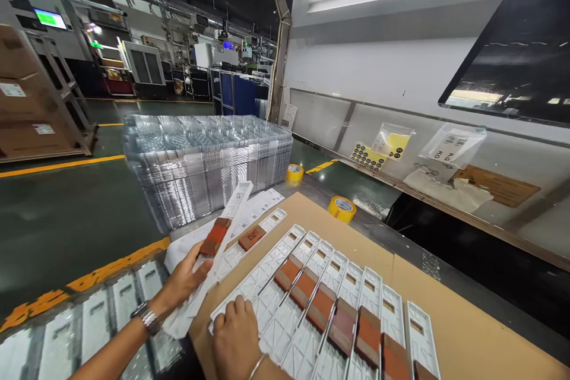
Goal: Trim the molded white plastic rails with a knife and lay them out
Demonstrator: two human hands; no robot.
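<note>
Above the cardboard [338, 231], the left hand [180, 279] clamps a white frame [234, 208]. The right hand [236, 338] rests open on more frames [351, 288].

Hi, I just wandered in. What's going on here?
A person is working with long white plastic trays at a bench. Their left hand grips one tray carrying a reddish-brown block, while their right hand rests on a row of similar trays laid side by side on a cardboard sheet. Beyond the bench stands a large stack of clear plastic trays, with two rolls of yellow tape nearby.
</note>
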